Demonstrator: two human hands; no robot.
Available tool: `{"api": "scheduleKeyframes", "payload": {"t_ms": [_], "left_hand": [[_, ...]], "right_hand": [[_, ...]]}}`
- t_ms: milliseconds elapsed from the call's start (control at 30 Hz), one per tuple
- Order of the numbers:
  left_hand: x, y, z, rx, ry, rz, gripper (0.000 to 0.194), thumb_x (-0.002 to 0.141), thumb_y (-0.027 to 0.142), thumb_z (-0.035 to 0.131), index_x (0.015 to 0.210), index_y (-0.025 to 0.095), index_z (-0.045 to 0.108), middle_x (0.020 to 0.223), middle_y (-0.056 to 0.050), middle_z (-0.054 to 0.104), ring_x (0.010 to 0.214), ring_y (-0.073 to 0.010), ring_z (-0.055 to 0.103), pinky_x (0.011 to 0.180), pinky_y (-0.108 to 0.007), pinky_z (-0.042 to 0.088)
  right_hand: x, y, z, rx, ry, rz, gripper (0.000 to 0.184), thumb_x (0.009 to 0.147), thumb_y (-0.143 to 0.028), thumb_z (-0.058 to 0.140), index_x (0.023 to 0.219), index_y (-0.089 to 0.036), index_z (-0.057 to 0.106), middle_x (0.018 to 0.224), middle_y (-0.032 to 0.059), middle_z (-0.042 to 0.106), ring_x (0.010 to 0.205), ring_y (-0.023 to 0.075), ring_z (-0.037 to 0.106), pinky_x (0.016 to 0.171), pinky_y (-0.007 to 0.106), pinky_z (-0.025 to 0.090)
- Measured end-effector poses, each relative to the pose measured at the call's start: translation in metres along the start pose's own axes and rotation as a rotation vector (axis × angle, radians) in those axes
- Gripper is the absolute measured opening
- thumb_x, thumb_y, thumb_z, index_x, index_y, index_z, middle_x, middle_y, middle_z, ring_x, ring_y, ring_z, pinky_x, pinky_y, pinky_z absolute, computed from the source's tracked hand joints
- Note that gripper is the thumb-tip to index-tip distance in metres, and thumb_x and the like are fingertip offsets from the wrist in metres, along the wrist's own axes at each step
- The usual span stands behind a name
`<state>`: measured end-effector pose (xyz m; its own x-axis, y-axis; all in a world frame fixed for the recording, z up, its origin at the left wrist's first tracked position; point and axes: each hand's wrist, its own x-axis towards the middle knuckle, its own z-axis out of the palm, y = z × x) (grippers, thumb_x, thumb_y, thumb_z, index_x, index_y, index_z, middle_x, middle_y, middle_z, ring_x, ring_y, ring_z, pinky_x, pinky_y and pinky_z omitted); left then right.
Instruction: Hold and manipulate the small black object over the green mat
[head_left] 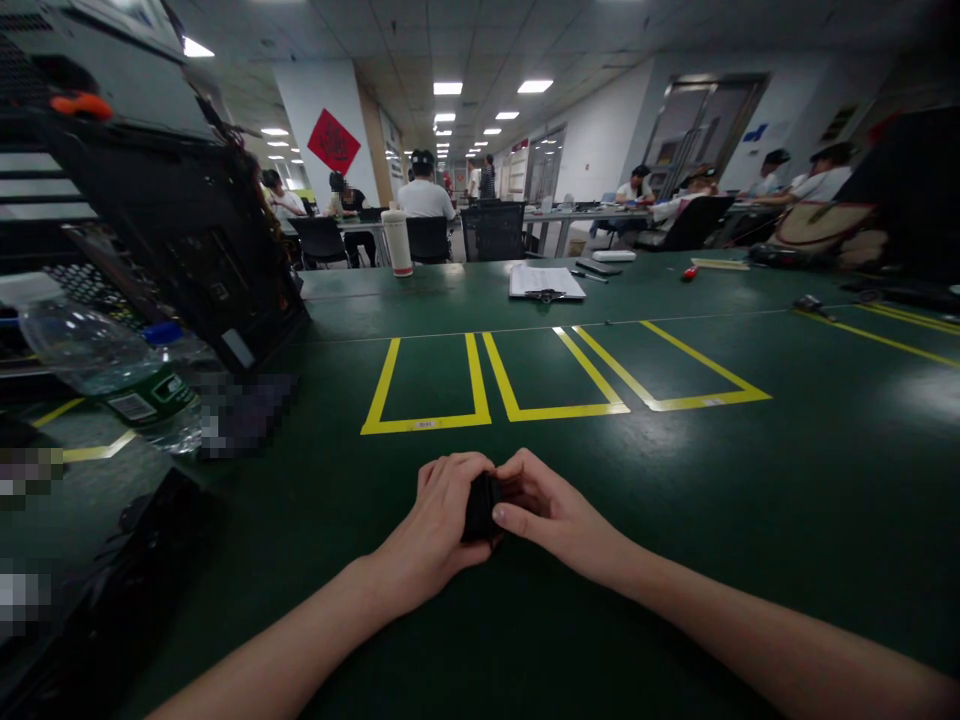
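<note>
A small black box-shaped object is held between both hands just above or on the green table, near its front middle. My left hand wraps over its left side, with the thumb along the near edge. On the right side, my right hand grips it with thumb and curled fingers. The hands hide much of the object, and its exact kind cannot be made out. Beyond them, yellow tape outlines mark areas on the table.
At left stand an opened computer case and a plastic bottle. Toward the far edge are a white tumbler, a clipboard with paper and a small red item. Several people sit at tables behind.
</note>
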<state>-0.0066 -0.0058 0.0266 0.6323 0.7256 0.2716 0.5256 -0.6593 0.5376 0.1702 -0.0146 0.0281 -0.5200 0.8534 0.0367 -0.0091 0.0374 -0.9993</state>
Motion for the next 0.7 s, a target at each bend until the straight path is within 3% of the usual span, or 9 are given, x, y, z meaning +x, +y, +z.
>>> {"api": "scheduleKeyframes", "payload": {"t_ms": [233, 433, 600, 700], "left_hand": [[-0.0002, 0.0031, -0.0046, 0.0, -0.036, -0.007, 0.056, 0.07, 0.015, 0.058, 0.115, 0.026, 0.026, 0.113, -0.005, 0.041, 0.104, -0.0231, 0.042, 0.088, -0.043, 0.034], [-0.0004, 0.0055, -0.0063, 0.024, -0.061, -0.011, 0.056, 0.07, 0.012, 0.056, 0.115, 0.026, 0.025, 0.114, -0.005, 0.038, 0.107, -0.0232, 0.038, 0.092, -0.041, 0.032], [-0.0004, 0.0071, -0.0074, 0.021, -0.066, -0.024, 0.055, 0.072, 0.013, 0.055, 0.115, 0.026, 0.025, 0.115, -0.004, 0.039, 0.106, -0.0228, 0.04, 0.092, -0.041, 0.033], [-0.0011, 0.0053, -0.0064, 0.014, -0.052, -0.013, 0.057, 0.071, 0.014, 0.057, 0.116, 0.026, 0.024, 0.115, -0.005, 0.04, 0.105, -0.0241, 0.041, 0.089, -0.044, 0.034]], "right_hand": [[0.0014, -0.0001, -0.0025, -0.037, 0.024, 0.073, 0.026, 0.075, -0.028, 0.055, 0.098, -0.019, 0.044, 0.101, 0.0031, 0.05, 0.096, 0.0161, 0.051, 0.083, 0.035, 0.044], [-0.0005, 0.0013, -0.0033, -0.009, -0.036, -0.023, 0.029, 0.072, -0.02, 0.059, 0.096, -0.02, 0.044, 0.096, 0.0014, 0.05, 0.092, 0.015, 0.051, 0.083, 0.033, 0.043], [-0.0017, -0.0015, -0.0009, 0.0, 0.004, -0.001, 0.018, 0.078, -0.024, 0.052, 0.093, -0.02, 0.044, 0.095, 0.0016, 0.05, 0.092, 0.0153, 0.052, 0.08, 0.032, 0.045], [-0.0011, -0.0034, 0.0, -0.054, 0.022, 0.044, 0.02, 0.078, -0.027, 0.051, 0.096, -0.02, 0.044, 0.097, 0.0017, 0.05, 0.093, 0.0156, 0.051, 0.081, 0.034, 0.045]]}}
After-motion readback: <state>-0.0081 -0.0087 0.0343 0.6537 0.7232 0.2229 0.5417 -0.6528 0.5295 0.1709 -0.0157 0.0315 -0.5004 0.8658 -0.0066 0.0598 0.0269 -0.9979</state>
